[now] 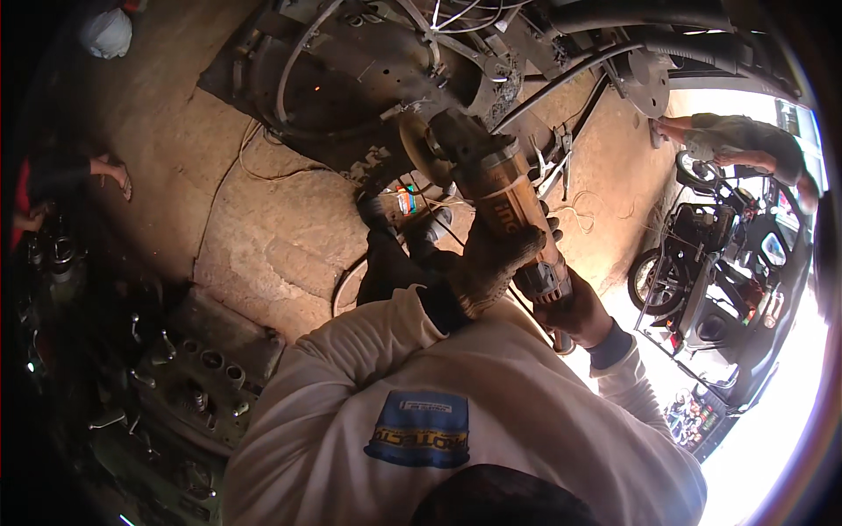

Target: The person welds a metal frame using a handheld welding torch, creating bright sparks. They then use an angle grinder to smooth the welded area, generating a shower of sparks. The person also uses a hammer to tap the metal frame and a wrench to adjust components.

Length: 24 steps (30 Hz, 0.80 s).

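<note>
An orange and black angle grinder [517, 209] slants across the middle, its head toward the far left. My left hand [495, 263], in a dark work glove, is wrapped round the middle of its body. Behind it, my right hand [581, 309] grips the rear end of the grinder, where its fingers are partly hidden. The round disc [421, 147] is up against or close to the edge of a dark metal frame [368, 74]; contact is hard to make out. A small orange spark shows over the frame.
Bent rods and wires [438, 31] stick up from the frame. A cable [210, 210] crosses the brown floor. Levered machinery [202, 368] stands at lower left, a motorbike-like vehicle [702, 263] at right. One person [745, 145] is at far right, another [61, 180] at left.
</note>
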Motion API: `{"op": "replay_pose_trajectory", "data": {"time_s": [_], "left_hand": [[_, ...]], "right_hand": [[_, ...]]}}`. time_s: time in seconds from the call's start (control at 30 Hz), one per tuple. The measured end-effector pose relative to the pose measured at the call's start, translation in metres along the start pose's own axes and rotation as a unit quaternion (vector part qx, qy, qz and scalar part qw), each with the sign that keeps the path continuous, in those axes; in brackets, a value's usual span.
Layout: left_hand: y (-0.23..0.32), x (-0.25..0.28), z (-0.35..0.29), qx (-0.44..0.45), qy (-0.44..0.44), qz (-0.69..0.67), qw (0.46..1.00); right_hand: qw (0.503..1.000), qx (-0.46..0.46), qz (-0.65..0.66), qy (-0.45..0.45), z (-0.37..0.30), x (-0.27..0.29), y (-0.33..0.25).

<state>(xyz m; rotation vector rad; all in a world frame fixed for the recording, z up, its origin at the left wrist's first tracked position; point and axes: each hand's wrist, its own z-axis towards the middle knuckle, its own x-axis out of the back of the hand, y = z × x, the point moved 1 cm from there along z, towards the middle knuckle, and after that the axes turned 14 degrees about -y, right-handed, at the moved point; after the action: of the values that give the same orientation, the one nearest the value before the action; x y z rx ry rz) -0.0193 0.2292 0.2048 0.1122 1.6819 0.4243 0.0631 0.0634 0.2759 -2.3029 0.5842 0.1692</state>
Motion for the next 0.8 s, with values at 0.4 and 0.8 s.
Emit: {"op": "replay_pose_trajectory", "data": {"time_s": [0.4, 0.8], "left_hand": [[0.015, 0.006, 0.005, 0.01, 0.063, -0.003, 0.998], [0.021, 0.014, 0.017, -0.002, 0.093, 0.053, 0.994]], "right_hand": [[0.999, 0.015, -0.03, -0.033, 0.021, 0.007, 0.0], [0.997, -0.027, 0.027, -0.062, 0.035, 0.009, -0.021]]}}
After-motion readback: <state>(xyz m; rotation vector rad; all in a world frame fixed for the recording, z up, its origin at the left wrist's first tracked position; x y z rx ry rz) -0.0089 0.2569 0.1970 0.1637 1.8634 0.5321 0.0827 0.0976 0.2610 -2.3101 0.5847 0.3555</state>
